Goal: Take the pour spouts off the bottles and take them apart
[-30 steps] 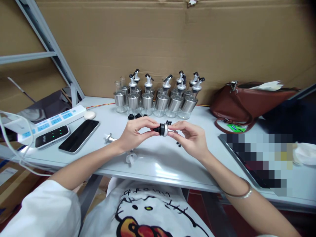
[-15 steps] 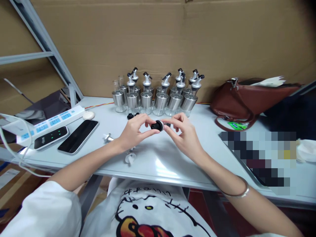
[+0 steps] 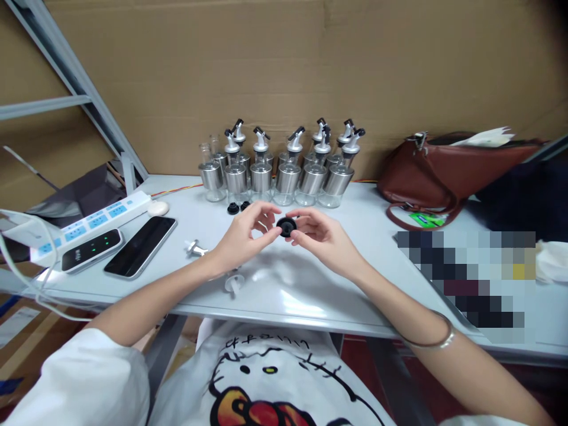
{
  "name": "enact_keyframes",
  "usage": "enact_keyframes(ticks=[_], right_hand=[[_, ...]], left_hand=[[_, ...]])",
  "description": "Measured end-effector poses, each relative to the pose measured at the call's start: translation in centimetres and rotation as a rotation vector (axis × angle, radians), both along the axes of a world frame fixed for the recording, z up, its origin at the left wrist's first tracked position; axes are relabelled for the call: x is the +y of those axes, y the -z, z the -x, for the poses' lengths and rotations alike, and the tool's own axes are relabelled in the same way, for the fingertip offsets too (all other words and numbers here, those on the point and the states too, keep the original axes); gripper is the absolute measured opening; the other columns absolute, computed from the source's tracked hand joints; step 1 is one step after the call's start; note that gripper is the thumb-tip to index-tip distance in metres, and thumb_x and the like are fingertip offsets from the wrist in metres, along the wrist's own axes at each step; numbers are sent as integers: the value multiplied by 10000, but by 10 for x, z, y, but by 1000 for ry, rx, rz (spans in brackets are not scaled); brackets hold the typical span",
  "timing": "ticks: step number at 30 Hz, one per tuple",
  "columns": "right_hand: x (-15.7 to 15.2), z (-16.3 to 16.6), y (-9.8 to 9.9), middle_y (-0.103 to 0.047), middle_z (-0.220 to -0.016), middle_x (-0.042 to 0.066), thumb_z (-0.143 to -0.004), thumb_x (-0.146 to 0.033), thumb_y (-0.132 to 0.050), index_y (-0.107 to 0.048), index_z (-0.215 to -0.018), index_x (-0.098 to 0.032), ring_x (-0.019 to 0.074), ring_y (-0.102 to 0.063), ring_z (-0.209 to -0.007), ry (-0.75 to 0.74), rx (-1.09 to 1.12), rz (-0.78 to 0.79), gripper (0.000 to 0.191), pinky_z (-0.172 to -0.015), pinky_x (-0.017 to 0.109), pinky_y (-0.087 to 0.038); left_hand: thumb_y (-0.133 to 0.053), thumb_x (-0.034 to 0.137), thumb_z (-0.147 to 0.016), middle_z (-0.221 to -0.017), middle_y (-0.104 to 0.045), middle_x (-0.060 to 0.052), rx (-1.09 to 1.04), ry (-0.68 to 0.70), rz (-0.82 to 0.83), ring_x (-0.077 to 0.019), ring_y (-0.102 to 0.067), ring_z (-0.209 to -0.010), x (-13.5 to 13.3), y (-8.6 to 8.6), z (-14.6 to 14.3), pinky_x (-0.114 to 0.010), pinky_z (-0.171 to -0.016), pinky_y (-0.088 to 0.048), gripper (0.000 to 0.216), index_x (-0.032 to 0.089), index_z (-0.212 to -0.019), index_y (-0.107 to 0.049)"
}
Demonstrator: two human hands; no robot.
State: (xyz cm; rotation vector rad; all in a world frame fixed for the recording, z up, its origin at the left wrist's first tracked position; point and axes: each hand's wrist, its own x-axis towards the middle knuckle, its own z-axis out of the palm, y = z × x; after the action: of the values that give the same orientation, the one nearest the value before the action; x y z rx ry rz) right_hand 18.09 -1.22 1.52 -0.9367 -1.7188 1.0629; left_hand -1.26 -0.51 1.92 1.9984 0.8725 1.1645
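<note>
Between my hands, above the table, is a round black rubber stopper (image 3: 287,227), its ringed end facing me. My left hand (image 3: 252,232) touches its left edge with the thumb tip, fingers curled round behind. My right hand (image 3: 323,236) pinches its right edge between thumb and fingers. What lies behind the stopper is hidden. Beyond my left hand, two more black stoppers (image 3: 233,208) lie on the table. Near my left forearm lie a silver pourer top (image 3: 194,248) and a clear plastic piece (image 3: 235,285).
Several glass-and-steel oil bottles (image 3: 287,178) stand in rows at the back, most with pourer tops. On the left are a phone (image 3: 141,247), a dark device (image 3: 92,249) and a power strip (image 3: 97,220). A brown bag (image 3: 470,171) sits at the right.
The black stopper has turned from sideways, with a silvery rim at its right, to show its round end towards me. My fingers have shifted around it.
</note>
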Motion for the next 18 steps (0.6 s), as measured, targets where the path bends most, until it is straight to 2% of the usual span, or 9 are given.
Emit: enact_keyframes(ticks=[4, 10, 14, 18], right_hand=[[-1, 1, -1, -648, -847, 32, -781, -259, -626, -584, -1040, -188, 131, -626, -730, -26, -5, -15, 272, -674, 292, -527], [-2, 1, 0, -637, -837, 23, -780, -245, -613, -548, -1067, -192, 136, -633, -733, -65, -3, 5, 299, -681, 292, -517], [0, 0, 2, -627, -840, 25, -761, -248, -621, -543, -1045, -186, 137, -622, -731, -58, 5, 25, 301, -690, 299, -511], [0, 0, 2, -648, -795, 24, -757, -261, -608, -546, -969, -180, 147, -632, -721, -129, -44, 91, 236, -689, 306, -502]], left_hand=[[-599, 257, -833, -973, -604, -45, -38, 113, 217, -123, -637, -793, 1, 0, -1, -260, -716, -521, 223, 172, -1027, -531], [-655, 271, -801, -876, -626, -27, -121, 237, 384, -134, -653, -800, 0, -2, 0, -281, -734, -516, 223, 169, -891, -478], [-664, 271, -790, -882, -617, -21, -108, 195, 368, -126, -643, -785, -1, 0, -1, -267, -703, -502, 243, 180, -860, -450], [-651, 239, -777, -849, -616, -10, -18, 140, 325, -132, -638, -793, -2, 2, -2, -283, -730, -487, 231, 183, -851, -440]])
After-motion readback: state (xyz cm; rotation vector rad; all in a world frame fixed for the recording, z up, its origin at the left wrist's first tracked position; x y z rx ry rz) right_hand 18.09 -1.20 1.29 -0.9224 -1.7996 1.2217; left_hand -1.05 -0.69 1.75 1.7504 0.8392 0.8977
